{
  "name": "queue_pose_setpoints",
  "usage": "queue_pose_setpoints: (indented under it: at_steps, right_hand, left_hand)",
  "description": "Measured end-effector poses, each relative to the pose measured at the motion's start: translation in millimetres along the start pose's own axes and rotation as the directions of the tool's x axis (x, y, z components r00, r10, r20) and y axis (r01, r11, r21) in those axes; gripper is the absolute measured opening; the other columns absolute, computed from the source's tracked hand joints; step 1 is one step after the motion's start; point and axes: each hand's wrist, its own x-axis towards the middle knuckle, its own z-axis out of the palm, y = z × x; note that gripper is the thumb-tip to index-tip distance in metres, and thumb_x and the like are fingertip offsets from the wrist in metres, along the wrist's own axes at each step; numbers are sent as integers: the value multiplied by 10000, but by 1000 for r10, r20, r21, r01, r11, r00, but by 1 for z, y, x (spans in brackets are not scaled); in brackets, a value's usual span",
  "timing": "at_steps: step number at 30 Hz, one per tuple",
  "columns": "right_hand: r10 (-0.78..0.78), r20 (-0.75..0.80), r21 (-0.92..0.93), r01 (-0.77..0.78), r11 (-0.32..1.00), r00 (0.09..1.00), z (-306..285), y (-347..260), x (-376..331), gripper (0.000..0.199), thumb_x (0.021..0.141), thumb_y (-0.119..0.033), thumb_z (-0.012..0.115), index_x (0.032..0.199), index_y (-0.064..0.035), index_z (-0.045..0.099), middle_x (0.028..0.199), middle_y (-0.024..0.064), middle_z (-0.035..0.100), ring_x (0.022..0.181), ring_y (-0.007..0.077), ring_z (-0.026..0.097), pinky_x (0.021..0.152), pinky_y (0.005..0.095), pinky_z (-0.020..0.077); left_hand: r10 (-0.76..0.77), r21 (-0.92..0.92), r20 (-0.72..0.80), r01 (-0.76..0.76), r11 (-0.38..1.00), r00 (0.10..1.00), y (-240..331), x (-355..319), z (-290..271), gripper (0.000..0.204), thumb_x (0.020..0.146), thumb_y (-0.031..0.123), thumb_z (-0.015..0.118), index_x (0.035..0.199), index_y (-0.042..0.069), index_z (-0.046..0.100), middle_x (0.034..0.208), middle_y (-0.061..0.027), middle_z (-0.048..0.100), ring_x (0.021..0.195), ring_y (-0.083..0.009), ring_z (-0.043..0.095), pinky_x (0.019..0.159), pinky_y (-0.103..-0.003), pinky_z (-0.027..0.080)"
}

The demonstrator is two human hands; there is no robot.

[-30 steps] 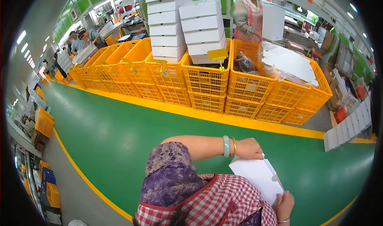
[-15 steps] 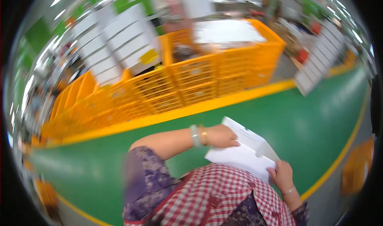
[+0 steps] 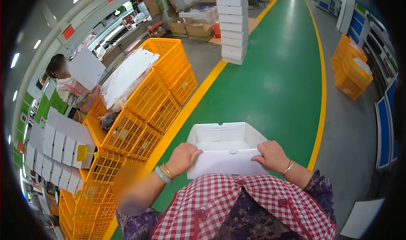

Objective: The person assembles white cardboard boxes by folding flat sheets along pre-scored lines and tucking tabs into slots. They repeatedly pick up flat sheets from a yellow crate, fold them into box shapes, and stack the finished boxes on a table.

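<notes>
A white cardboard box (image 3: 228, 164) is held level in front of my checked apron, its open top facing up. The inside shows bare white walls and floor, and the near wall has a small half-round notch in its upper edge. My left hand (image 3: 182, 158) grips the near left corner, with the thumb along the rim. At the near right corner my right hand (image 3: 272, 157) is closed on the wall in the same way. The undersides of the fingers are partly hidden.
Yellow crates (image 3: 139, 134) line the left, some bearing white flat cardboard (image 3: 129, 77) and stacked white boxes (image 3: 55, 144). A co-worker (image 3: 72, 85) stands behind them with a white panel. Ahead rises a tall white box stack (image 3: 232, 26) beside the green walkway (image 3: 277, 70). More crates (image 3: 351, 68) stand right.
My view has swung to the right, along the walkway. The white cardboard, partly folded and tilted before, is now an open box held level, with both hands on its near corners.
</notes>
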Motion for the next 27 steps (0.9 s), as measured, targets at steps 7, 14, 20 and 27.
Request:
queue_pose_setpoints:
  at_steps: [7, 14, 20, 27]
  right_hand:
    - [-60, -162, 78, 74, 994, 985, -51, 49, 15, 243, 705, -190, 690, 865, -66, 555, 807, 90, 555, 804, 278, 535, 709, 377, 404]
    - [-251, -542, -232, 143, 962, 802, -58, 77, 50, 214, 659, -56, 666, 863, -88, 607, 905, 15, 613, 789, 187, 505, 728, 343, 385]
    - [-377, -664, -382, 141, 913, 646, -60, 123, 126, 312, 603, -5, 661, 897, -100, 622, 966, 4, 635, 791, 172, 496, 719, 338, 374]
    - [-446, -668, -418, 196, 887, 595, -69, 178, 265, 345, 592, 18, 663, 913, -102, 620, 960, 11, 633, 789, 178, 491, 713, 327, 377]
  left_hand:
    - [172, 103, 54, -177, 979, 984, 29, 69, -44, 206, 712, 169, 722, 808, 50, 584, 738, -94, 538, 772, -296, 530, 833, -424, 423]
    - [390, 473, -284, -226, 852, 876, 11, 94, -29, 162, 715, 64, 655, 858, 64, 579, 827, -49, 596, 840, -228, 572, 934, -489, 415]
    - [529, 575, -418, -235, 784, 739, -40, 158, -33, 135, 727, 58, 595, 857, 81, 565, 864, -43, 615, 856, -209, 574, 881, -475, 438]
    - [511, 584, -491, -169, 794, 706, -120, 243, -59, 157, 713, 56, 583, 868, 77, 562, 868, -40, 608, 854, -208, 567, 865, -470, 438]
